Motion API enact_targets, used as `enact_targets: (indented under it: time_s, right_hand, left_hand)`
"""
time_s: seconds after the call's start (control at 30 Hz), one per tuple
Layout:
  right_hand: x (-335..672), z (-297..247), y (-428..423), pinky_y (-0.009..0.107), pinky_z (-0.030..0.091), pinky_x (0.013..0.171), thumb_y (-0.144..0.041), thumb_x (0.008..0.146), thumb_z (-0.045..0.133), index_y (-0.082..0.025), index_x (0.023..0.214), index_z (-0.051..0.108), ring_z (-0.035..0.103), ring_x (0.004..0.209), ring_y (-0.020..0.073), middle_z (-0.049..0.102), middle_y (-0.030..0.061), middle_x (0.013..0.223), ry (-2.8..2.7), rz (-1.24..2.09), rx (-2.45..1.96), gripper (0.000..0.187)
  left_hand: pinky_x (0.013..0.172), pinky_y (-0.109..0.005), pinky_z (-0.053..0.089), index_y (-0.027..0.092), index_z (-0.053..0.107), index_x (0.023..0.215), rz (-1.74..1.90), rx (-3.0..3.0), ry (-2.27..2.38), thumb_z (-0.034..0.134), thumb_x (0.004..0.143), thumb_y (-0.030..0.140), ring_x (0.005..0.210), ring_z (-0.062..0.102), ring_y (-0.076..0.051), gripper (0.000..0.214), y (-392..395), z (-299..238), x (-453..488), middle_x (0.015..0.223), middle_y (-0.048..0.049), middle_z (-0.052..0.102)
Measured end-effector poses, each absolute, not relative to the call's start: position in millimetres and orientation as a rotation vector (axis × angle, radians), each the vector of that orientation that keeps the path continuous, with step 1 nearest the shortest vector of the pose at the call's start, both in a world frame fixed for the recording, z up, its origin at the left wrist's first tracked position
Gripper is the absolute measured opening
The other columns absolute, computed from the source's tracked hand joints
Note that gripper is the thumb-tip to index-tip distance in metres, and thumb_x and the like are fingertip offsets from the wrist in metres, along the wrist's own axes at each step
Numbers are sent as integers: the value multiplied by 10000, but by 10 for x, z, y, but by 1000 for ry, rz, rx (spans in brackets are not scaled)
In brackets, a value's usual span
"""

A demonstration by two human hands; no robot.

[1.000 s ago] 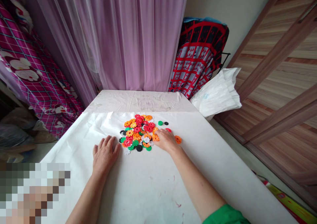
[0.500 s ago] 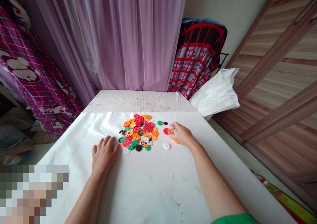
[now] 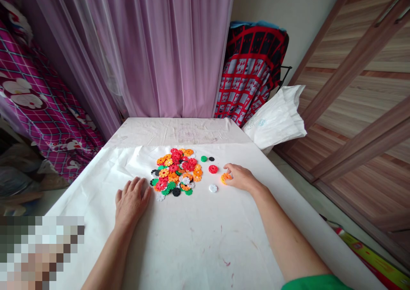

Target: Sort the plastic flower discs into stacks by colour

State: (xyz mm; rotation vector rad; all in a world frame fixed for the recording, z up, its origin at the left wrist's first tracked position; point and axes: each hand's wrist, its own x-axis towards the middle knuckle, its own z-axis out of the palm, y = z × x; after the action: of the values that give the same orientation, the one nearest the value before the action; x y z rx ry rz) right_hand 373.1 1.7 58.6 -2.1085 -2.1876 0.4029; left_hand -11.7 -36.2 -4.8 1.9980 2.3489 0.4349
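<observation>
Head: bag (image 3: 276,120) contents hidden; left fingers (image 3: 136,185) spread; right fingers (image 3: 230,168) touch discs (image 3: 224,178), grip unclear.

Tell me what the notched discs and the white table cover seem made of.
Notched discs: probably smooth moulded plastic, from even, bright colours and crisp rims. White table cover: vinyl or coated fabric, perhaps, given its creases and soft sheen.

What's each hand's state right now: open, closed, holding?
Left hand: open, palm down on the white cloth.
Right hand: at the orange discs; whether gripping cannot be told.
</observation>
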Motion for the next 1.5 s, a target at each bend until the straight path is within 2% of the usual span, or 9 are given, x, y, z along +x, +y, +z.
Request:
enact_targets:
  time_s: [0.2, 0.43, 0.63, 0.73, 0.83, 1.03, 1.3, 1.4, 1.5]
  right_hand:
    - [3690, 596, 7, 266, 418, 851, -212, 772, 636, -234, 1242, 593, 624, 1046, 195, 676, 40, 1155, -2207, 396, -2137, 473]
    - [3737, 578, -30, 264, 423, 860, -213, 766, 653, -233, 1225, 610, 619, 1059, 192, 681, 40, 1146, -2147, 373, -2087, 462]
    - [3598, 389, -210, 247, 453, 737, -122, 796, 534, -238, 1005, 689, 630, 786, 141, 719, 10, 956, -1947, 221, -1808, 284]
    - [3311, 183, -370, 239, 464, 710, -94, 766, 514, -229, 889, 696, 616, 711, 135, 720, 12, 882, -1956, 190, -1561, 257]
    - [3014, -27, -535, 224, 463, 688, -59, 744, 495, -218, 863, 689, 607, 669, 126, 711, 11, 842, -1952, 181, -1387, 277]
    - [2687, -255, -798, 205, 470, 731, -22, 728, 489, -228, 863, 688, 655, 779, 135, 709, 5, 836, -2117, 189, -1202, 316]
    - [2633, -316, -734, 212, 480, 751, -18, 760, 502, -239, 895, 709, 663, 797, 137, 724, 1, 885, -2106, 200, -1349, 331]
    - [2594, -287, -657, 247, 479, 808, -66, 820, 500, -231, 997, 715, 655, 882, 165, 721, 34, 956, -2077, 88, -1392, 325]
    - [2490, -227, -560, 326, 437, 950, -171, 889, 522, -226, 1217, 661, 591, 1123, 221, 674, 90, 1214, -2057, -82, -1420, 361]
  left_hand:
    - [1167, -530, 238, 214, 553, 1362, 399, 2002, 2359, 269, 976, 484, 1426, 362, -294, 550, -359, -49, -119, 1521, -94, 485]
    - [1171, -539, 227, 242, 553, 1366, 427, 2000, 2346, 331, 971, 464, 1425, 360, -286, 505, -351, -73, -137, 1513, -88, 495]
    - [1165, -555, 243, 205, 536, 1384, 376, 1999, 2347, 311, 976, 474, 1433, 353, -302, 538, -344, -58, -130, 1534, -105, 466]
    - [1164, -545, 254, 219, 544, 1376, 383, 1991, 2355, 322, 974, 472, 1430, 363, -293, 524, -338, -43, -120, 1528, -96, 474]
    - [1165, -540, 261, 220, 546, 1377, 381, 1978, 2368, 324, 976, 464, 1429, 366, -292, 520, -343, -29, -107, 1527, -92, 477]
    - [1170, -521, 270, 186, 519, 1412, 341, 2043, 2374, 302, 985, 442, 1431, 364, -299, 543, -445, -56, -30, 1542, -98, 458]
    - [1180, -523, 249, 156, 442, 1479, 285, 2095, 2337, 295, 983, 463, 1448, 339, -302, 602, -610, -109, 144, 1568, -111, 419]
    - [1175, -528, 251, 167, 439, 1483, 294, 2101, 2326, 299, 979, 461, 1447, 339, -302, 600, -628, -99, 173, 1563, -116, 426]
    - [1173, -527, 249, 177, 448, 1477, 286, 2102, 2319, 293, 979, 458, 1447, 334, -302, 592, -633, -70, 182, 1565, -104, 426]
